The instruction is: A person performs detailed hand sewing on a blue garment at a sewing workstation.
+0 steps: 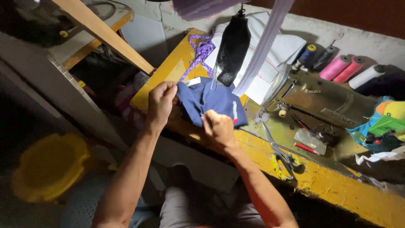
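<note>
Gripping a dark blue cloth piece (pixel 209 103) at centre frame, the left hand (pixel 160 103) pinches its upper left edge while the right hand (pixel 218 128) clenches its lower edge; the cloth hangs just over the near edge of the yellow counter (pixel 320 181). Above it a black fabric strip (pixel 232 48) and a pale ribbon (pixel 263 44) hang down, close over the cloth's top. Scissors (pixel 276 150) lie to the right of the right hand, near it but apart, along the counter's front edge. Thread spools (pixel 341 67) line the upper right, well apart from both hands. A purple cord (pixel 201 50) lies on the counter toward the upper centre. A wooden beam (pixel 105 33) slants through the upper left. Below the counter edge, toward the lower left, open dark room holds a yellow stool (pixel 48 166).
</note>
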